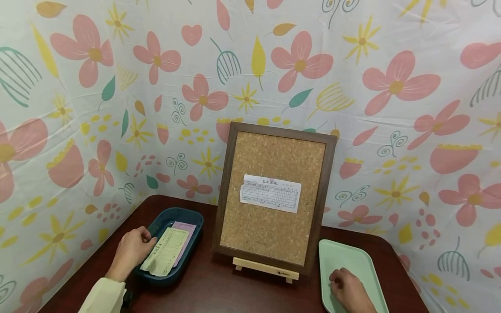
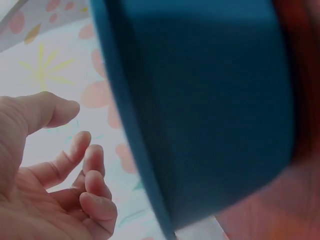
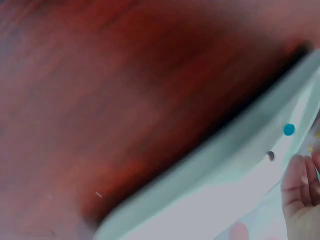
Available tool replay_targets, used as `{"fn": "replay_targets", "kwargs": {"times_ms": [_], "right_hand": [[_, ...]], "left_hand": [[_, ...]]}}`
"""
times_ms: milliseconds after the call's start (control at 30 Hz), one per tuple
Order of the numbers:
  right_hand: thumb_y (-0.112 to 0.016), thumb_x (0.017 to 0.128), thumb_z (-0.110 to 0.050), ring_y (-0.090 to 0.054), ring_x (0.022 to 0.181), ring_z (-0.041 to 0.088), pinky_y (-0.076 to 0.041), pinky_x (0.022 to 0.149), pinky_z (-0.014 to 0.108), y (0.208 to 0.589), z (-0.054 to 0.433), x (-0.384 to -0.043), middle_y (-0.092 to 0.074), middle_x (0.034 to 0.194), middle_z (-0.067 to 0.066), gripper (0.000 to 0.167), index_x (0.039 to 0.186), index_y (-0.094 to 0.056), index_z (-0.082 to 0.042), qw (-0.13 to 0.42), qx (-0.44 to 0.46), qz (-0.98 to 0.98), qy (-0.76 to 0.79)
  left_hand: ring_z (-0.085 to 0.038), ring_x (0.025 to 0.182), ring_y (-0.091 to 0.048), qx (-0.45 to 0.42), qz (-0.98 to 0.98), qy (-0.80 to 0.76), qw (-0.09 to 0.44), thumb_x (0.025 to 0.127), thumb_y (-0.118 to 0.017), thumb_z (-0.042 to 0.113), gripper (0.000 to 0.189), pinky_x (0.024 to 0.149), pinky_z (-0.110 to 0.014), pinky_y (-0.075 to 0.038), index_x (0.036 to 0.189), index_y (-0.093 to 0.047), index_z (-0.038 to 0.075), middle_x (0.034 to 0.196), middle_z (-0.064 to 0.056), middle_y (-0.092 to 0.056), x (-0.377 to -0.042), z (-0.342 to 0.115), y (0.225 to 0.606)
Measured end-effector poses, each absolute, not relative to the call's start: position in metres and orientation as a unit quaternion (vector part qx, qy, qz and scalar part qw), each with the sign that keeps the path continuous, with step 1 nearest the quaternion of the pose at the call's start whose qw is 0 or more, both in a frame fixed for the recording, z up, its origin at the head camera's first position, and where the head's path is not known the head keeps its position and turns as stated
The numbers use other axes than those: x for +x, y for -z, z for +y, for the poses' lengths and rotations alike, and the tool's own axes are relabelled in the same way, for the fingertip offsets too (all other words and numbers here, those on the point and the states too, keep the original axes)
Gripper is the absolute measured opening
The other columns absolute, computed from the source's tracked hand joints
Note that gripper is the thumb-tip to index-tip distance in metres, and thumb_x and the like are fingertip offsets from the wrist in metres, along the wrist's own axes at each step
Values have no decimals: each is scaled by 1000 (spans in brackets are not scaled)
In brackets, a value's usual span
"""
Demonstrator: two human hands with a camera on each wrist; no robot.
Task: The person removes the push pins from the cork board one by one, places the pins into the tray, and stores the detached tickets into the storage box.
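Loosely bent at the left hand (image 1: pixel 133 250), with thumb and forefinger apart and nothing held, over the left side of the blue tray (image 1: pixel 180 213). Just beside those fingertips, inside the tray, a yellow-green slip (image 1: pixel 168 250) partly over a pink slip (image 1: pixel 191 229). Probably very light and limp, easy to crease or tear, and apt to come up together if pinched too deep. Best taken by one long edge of the upper slip, softly, between thumb and forefinger, after a slight slide to part the two. Farther right, upright on the cork board (image 1: pixel 270 239), a printed white slip (image 1: pixel 270 195), likely just as thin. Beyond that, fingers bent at the right hand (image 1: pixel 348 289), above the green tray (image 1: pixel 354 256); cannot tell whether pinching anything. On that tray, a blue disc (image 3: pixel 289 130) and a dark disc (image 3: pixel 270 156), perhaps pin heads: presumably hard, quick to roll, best pinched by the rim.
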State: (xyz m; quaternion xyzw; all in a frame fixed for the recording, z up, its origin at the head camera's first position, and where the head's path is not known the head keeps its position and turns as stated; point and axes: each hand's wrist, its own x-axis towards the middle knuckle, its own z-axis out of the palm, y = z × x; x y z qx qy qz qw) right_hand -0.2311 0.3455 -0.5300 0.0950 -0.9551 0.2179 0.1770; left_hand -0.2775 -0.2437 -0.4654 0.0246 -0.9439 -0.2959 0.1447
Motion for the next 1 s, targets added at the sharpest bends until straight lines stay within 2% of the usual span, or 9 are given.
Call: {"fn": "replay_targets", "kwargs": {"times_ms": [167, 300, 467, 767, 1000], "right_hand": [[-69, 65, 10, -50, 60, 6, -42, 51, 25, 518, 339, -235, -49, 72, -8, 28, 74, -60, -15, 299, 126, -927, -188], [-66, 68, 9, -52, 62, 8, -42, 51, 24, 504, 335, -240, -52, 75, -5, 26, 78, -60, -14, 351, 143, -908, -179], [-63, 74, 7, -53, 65, 12, -44, 54, 29, 478, 326, -249, -55, 79, -1, 21, 85, -60, -11, 386, 150, -893, -177], [-65, 77, 2, -50, 70, 12, -44, 58, 29, 436, 304, -260, -53, 83, -1, 18, 91, -61, -7, 424, 179, -869, -182], [-66, 78, 2, -52, 72, 13, -46, 56, 30, 406, 293, -269, -54, 87, 1, 21, 96, -60, -5, 417, 226, -863, -175]], "left_hand": [[-18, 64, -50, 2, -937, 309, 163, 82, -70, 15, 14, 58, -35, -42, 80, -62, 3, 71, -3, -57, -281, -230, 459], [-18, 70, -51, -49, -932, 301, 197, 82, -70, 14, 9, 63, -37, -43, 79, -63, 8, 73, 0, -57, -286, -210, 459], [-16, 72, -47, -101, -920, 302, 227, 82, -70, 14, 8, 63, -35, -41, 80, -62, 13, 74, 3, -56, -295, -178, 452], [-16, 72, -46, -133, -902, 341, 229, 84, -70, 20, 11, 62, -33, -40, 87, -62, 14, 77, 5, -56, -304, -130, 419], [-18, 77, -50, -143, -895, 354, 231, 85, -70, 20, 14, 65, -34, -43, 94, -65, 11, 79, 6, -59, -306, -113, 404]]}}
